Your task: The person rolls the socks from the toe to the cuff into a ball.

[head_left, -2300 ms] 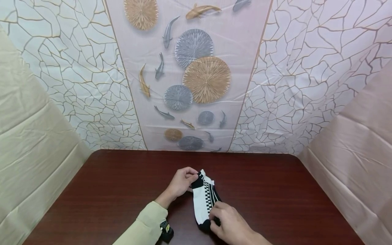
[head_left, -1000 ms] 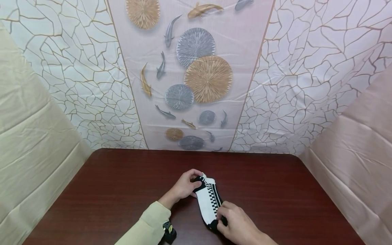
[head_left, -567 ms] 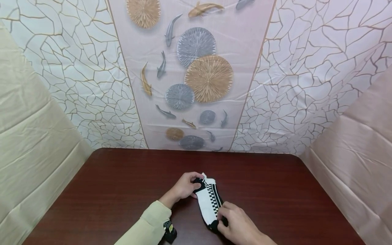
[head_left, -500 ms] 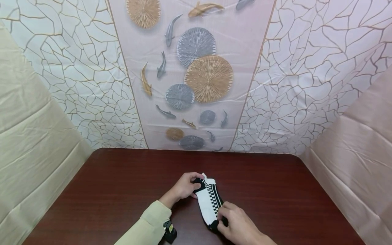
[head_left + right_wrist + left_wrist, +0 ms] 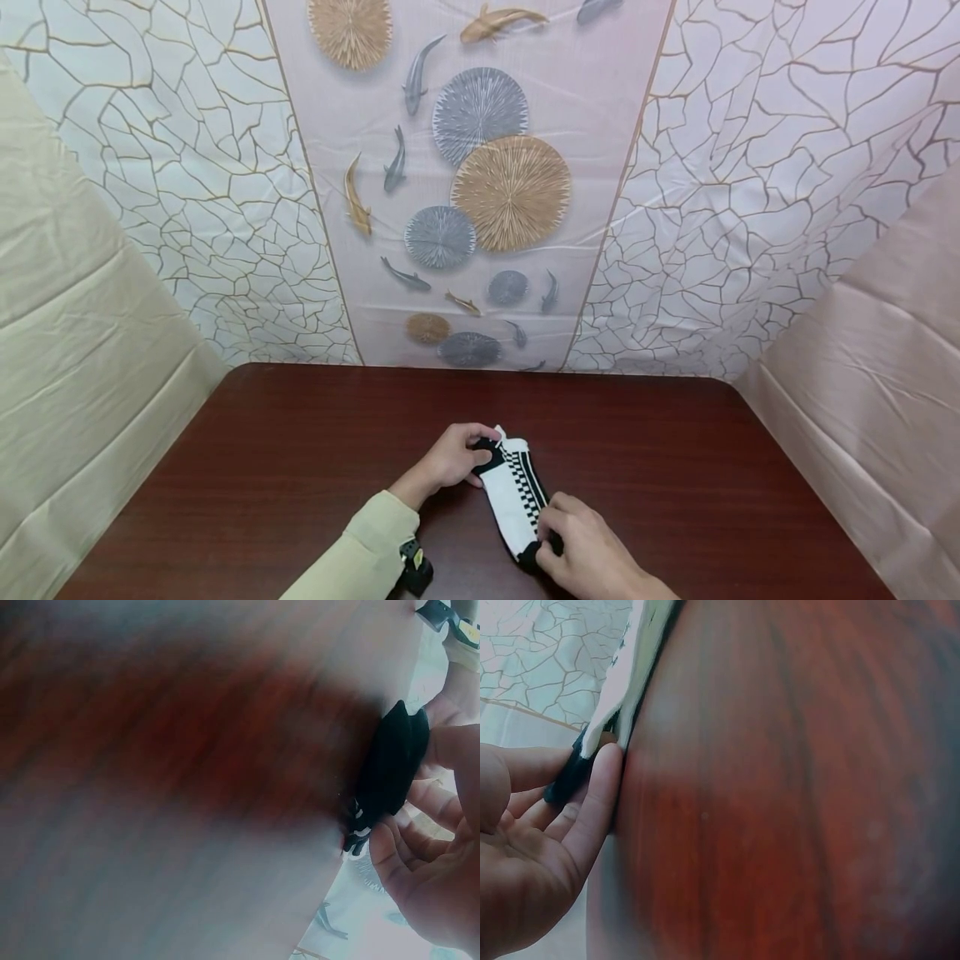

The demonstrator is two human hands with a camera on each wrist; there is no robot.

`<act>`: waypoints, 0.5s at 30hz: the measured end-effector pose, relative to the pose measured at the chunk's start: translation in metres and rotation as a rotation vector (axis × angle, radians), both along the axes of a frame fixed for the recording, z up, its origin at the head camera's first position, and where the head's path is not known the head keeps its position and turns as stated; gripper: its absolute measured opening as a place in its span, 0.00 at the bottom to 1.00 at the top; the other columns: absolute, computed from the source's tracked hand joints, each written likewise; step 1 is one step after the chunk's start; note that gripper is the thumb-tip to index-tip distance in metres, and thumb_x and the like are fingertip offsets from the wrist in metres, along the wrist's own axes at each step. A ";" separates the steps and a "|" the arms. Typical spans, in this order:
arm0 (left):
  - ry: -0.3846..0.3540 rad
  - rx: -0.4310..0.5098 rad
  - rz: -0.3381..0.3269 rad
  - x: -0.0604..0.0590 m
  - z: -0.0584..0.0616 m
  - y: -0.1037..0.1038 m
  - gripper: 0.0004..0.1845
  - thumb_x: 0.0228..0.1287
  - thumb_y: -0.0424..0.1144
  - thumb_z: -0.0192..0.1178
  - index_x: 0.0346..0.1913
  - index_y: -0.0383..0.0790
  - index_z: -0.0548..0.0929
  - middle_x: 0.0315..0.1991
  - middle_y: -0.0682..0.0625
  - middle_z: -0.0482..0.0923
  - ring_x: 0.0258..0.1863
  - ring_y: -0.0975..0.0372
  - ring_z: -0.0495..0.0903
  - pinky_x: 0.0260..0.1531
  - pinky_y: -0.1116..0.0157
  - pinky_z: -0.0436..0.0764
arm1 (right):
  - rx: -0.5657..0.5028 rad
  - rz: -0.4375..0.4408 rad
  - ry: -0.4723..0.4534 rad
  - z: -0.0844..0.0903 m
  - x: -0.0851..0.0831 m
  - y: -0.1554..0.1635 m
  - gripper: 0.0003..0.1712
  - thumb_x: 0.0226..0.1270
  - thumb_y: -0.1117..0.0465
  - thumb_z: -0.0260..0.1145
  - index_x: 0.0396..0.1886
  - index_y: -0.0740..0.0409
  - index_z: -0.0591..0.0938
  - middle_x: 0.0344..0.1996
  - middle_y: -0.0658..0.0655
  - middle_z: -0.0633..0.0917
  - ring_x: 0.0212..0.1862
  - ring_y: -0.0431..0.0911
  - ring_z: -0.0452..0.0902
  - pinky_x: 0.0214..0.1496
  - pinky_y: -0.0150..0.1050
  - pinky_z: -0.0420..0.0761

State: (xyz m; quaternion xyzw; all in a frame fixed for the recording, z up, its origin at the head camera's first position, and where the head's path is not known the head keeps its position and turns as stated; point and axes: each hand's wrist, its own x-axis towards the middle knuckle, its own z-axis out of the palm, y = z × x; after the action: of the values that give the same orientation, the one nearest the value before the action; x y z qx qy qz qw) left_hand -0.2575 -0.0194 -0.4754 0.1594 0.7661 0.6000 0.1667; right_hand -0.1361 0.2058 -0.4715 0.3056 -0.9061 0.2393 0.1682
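sock (image 5: 512, 498) lies flat at lower centre of frame on dark red-brown wood-grain counter (image 5: 300, 467); soft knit, white body, black toe and heel, black-white checker stripe along one edge. left hand (image 5: 450, 457) pinches black far end, fingers curled round cloth; cream sleeve (image 5: 360, 554) on that arm. right hand (image 5: 588, 554) pinches black near end, fingers curled. glossy crackle-pattern sheet (image 5: 750, 167) with fish and round fans across upper frame.
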 end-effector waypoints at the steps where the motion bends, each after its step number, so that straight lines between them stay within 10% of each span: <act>1: 0.002 -0.006 0.000 0.000 0.000 0.000 0.16 0.70 0.24 0.58 0.58 0.33 0.81 0.49 0.38 0.80 0.33 0.53 0.84 0.22 0.58 0.84 | 0.002 -0.002 -0.005 0.000 0.000 0.000 0.12 0.43 0.64 0.70 0.22 0.43 0.77 0.27 0.37 0.69 0.30 0.31 0.64 0.30 0.28 0.70; 15: 0.137 -0.194 0.040 0.000 -0.001 0.005 0.13 0.69 0.26 0.60 0.54 0.38 0.82 0.58 0.37 0.74 0.11 0.58 0.73 0.13 0.61 0.78 | 0.089 -0.033 -0.030 -0.002 0.004 0.001 0.14 0.42 0.65 0.73 0.26 0.43 0.77 0.30 0.38 0.69 0.32 0.33 0.65 0.31 0.32 0.71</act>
State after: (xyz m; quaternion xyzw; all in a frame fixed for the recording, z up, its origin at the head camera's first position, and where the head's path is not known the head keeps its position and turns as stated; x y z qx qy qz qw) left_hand -0.2573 -0.0143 -0.4760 0.1677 0.8331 0.5141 0.1166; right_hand -0.1325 0.2071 -0.4735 0.2940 -0.9232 0.2006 0.1447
